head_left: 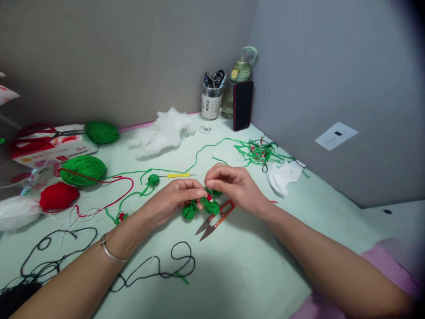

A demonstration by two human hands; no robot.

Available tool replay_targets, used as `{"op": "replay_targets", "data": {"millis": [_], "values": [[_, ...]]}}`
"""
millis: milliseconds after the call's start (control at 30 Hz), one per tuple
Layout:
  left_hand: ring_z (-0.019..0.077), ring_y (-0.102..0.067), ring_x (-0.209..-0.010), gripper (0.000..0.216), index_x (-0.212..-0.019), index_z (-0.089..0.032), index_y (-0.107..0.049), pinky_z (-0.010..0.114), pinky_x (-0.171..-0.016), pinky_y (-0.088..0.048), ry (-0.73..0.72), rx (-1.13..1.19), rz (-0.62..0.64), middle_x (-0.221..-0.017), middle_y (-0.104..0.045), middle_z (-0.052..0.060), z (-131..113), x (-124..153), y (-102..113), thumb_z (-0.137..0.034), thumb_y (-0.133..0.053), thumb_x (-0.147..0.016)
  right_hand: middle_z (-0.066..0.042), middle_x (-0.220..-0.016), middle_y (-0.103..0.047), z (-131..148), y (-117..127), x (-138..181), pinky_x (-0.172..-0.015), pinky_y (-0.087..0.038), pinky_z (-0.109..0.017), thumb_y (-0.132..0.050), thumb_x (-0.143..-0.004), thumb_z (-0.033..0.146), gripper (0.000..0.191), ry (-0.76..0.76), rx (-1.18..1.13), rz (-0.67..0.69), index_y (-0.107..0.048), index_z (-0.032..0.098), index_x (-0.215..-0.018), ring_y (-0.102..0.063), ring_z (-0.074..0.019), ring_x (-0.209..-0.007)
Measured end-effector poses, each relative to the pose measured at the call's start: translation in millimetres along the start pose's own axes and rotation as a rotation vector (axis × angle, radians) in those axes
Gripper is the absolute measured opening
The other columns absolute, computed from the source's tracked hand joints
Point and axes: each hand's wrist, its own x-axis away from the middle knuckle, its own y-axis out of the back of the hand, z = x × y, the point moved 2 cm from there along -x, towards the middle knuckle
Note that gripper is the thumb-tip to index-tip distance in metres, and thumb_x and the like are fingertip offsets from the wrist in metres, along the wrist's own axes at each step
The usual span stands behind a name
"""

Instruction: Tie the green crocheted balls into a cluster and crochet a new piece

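Observation:
My left hand (pixel 172 200) and my right hand (pixel 234 184) meet over the pale green table (pixel 252 266), both pinched on a small green crocheted piece (pixel 207 204) with a red spot on it. Its round green lobes hang below my fingers. Just beneath it lie orange-handled thread snips (pixel 215 219), blades pointing toward me. A yellow-handled crochet hook (pixel 181 175) lies behind my left hand, next to a small green crocheted disc (pixel 153 179) trailing green yarn.
Green yarn balls (pixel 83 169) and a red one (pixel 58 196) sit at left by a box (pixel 49 148). White stuffing (pixel 166 128), a jar of tools (pixel 211 99), a bottle (pixel 239 73) and a phone (pixel 243 105) stand at the back. Yarn scraps (pixel 260 153) lie right; black cord (pixel 159 268) lies near me.

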Motion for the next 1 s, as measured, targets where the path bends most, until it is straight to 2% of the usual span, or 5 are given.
{"op": "replay_targets", "data": {"millis": [167,300,500,833,1000], "values": [[0.0118,-0.051,-0.06,0.025,-0.079,-0.016,-0.067,0.025,-0.055,-0.035,0.016,-0.012,0.042,-0.067,-0.061,0.002,-1.1,0.3,-4.7,-0.04,-0.075,-0.081,0.0,-0.082,-0.066,-7.6,17.3,-6.6,-0.072,-0.049,-0.026,-0.076,-0.079,0.038,0.021,-0.138,-0.278,-0.225,-0.067,0.019,-0.079,-0.057,-0.0115,-0.072],[0.0106,-0.043,-0.058,0.024,-0.076,-0.017,-0.066,0.025,-0.054,-0.029,0.015,-0.033,0.017,-0.064,-0.053,-0.001,-0.7,0.1,-5.1,-0.039,-0.074,-0.081,0.0,-0.078,-0.065,-8.6,11.0,-6.4,-0.069,-0.051,-0.025,-0.074,-0.082,0.043,0.027,-0.296,-0.518,-0.064,-0.06,0.02,-0.082,-0.062,-0.0123,-0.073],[0.0106,-0.042,-0.059,0.021,-0.075,-0.018,-0.063,0.024,-0.056,-0.031,0.063,-0.042,0.118,-0.066,-0.051,-0.001,2.5,0.7,-7.5,-0.035,-0.073,-0.081,0.008,-0.058,-0.043,-3.7,11.0,-6.6,-0.044,-0.022,-0.022,-0.078,-0.077,0.04,0.033,-0.309,-0.587,-0.063,-0.052,0.019,-0.074,-0.035,-0.006,-0.047],[0.0144,-0.05,-0.081,0.033,-0.096,-0.021,-0.064,0.025,-0.07,-0.04,0.017,-0.092,0.207,-0.094,-0.057,0.002,-4.2,6.0,-2.7,-0.031,-0.084,-0.072,0.001,-0.083,-0.069,-11.5,21.9,-9.9,-0.044,-0.016,-0.023,-0.079,-0.076,0.03,0.024,-0.269,-0.587,-0.129,-0.063,0.019,-0.09,-0.029,-0.0029,-0.045],[0.0171,-0.059,-0.093,0.039,-0.118,-0.024,-0.063,0.027,-0.08,-0.047,-0.012,0.038,0.113,-0.104,-0.063,0.005,-1.6,2.5,2.6,-0.031,-0.077,-0.082,-0.001,-0.09,-0.073,-14.4,28.0,-11.9,-0.042,-0.021,-0.021,-0.082,-0.075,0.029,0.026,-0.257,-0.589,-0.174,-0.071,0.019,-0.097,-0.034,-0.0015,-0.045]]}}
